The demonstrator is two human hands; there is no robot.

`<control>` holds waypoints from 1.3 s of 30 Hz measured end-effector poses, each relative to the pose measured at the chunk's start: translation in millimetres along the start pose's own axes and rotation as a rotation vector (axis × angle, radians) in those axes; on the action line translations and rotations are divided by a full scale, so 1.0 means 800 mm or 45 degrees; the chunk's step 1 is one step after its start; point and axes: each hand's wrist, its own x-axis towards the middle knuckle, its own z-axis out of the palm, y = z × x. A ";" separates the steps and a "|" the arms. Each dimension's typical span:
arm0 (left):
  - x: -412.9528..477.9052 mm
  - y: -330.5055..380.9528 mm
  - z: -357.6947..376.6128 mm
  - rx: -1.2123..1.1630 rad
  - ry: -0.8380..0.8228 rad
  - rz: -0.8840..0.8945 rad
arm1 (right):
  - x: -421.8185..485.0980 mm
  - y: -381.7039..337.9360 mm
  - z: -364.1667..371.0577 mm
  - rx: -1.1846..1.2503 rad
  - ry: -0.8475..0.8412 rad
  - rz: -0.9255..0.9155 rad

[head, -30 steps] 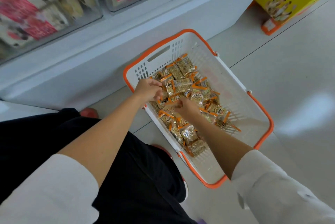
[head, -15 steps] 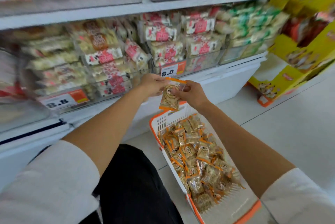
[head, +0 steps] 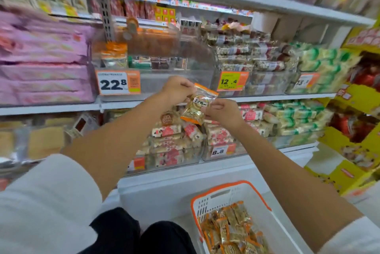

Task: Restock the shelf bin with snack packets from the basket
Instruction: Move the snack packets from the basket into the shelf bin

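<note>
Snack packet [head: 197, 107] pinched by left hand [head: 176, 89] and right hand [head: 223, 112]; shelf bin [head: 174, 77] not yet reached; basket [head: 265, 225] heaped with packets.

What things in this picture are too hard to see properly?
Head view: bottom edge cuts off the white plastic basket with orange rim; packets uncountable.
Head view: pink stacked packs, left, motion-blurred.
Head view: orange-edged clear snack packet, sides hidden under the pinching left hand and right hand.
Head view: far-right white-and-orange price tag, blurred digits.
</note>
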 end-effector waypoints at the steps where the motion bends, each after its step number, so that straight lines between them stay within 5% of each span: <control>1: 0.006 0.015 -0.019 0.012 0.016 0.033 | 0.010 -0.020 0.008 0.014 0.003 -0.036; 10: 0.055 0.092 -0.199 0.121 0.271 0.151 | 0.118 -0.167 0.125 0.095 -0.056 -0.237; 14: 0.077 0.068 -0.251 0.425 0.345 0.201 | 0.159 -0.180 0.180 -0.011 -0.191 -0.153; 21: 0.107 0.032 -0.284 1.316 0.057 0.113 | 0.207 -0.160 0.243 -0.653 -0.507 0.012; 26: 0.121 0.023 -0.284 1.692 -0.055 0.053 | 0.219 -0.148 0.265 -0.798 -0.613 0.134; 32: 0.126 0.017 -0.281 1.817 -0.112 -0.011 | 0.215 -0.151 0.283 -1.192 -0.750 0.104; 39: 0.125 0.020 -0.277 1.904 -0.067 -0.082 | 0.212 -0.151 0.291 -1.286 -0.679 -0.058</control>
